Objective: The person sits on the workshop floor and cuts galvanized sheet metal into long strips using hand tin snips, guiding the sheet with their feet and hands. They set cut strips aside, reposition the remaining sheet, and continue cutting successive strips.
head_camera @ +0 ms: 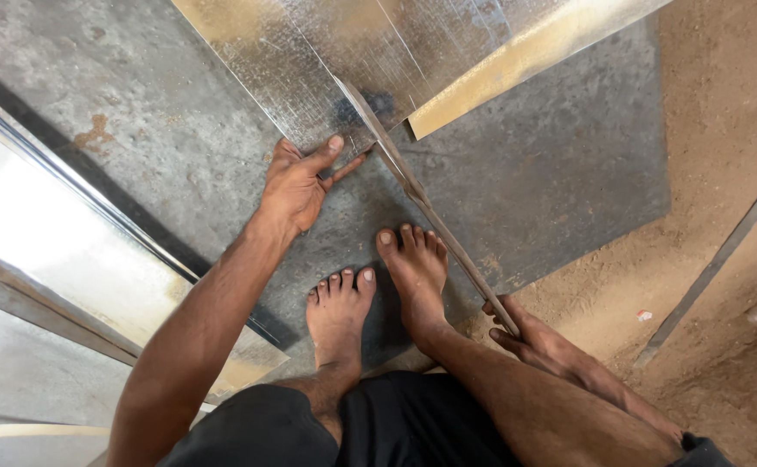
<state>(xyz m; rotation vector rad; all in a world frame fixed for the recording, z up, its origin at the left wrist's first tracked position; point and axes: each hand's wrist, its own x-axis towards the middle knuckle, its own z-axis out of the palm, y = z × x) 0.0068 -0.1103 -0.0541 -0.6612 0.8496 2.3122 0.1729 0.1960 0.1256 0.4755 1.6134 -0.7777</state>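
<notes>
- Left hand (296,186) pressed flat on the near corner of a shiny galvanised metal sheet (327,60), thumb stretched along the sheet's edge, fingers spread and lying on it rather than gripping.
- Right hand (526,333) low at right, just beside the right foot, fingers curled tight round the handle end of long tin snips (422,203).
- Snips running diagonally from that hand up to the sheet's near edge, blades biting into the edge just right of the left thumb.
- Dark smudge on the sheet right where the blade tip sits.
- Sheet lying across the top of the view, its right-hand edge folded up into a pale, yellowish strip (517,60).
- Under it a darker, dull grey steel plate (560,173) on the ground, with rust patches towards the upper left.
- Bare feet (378,285) planted on that plate, side by side, toes pointing towards the sheet; snips handle passing just beside the right toes.
- Dark shorts (344,428) at the bottom edge.
- Another bright sheet with a rolled edge (58,233) at left, well apart from the cutting spot.
- Sandy brown earth (724,130) at right, with a narrow metal strip (716,259) lying across it.
</notes>
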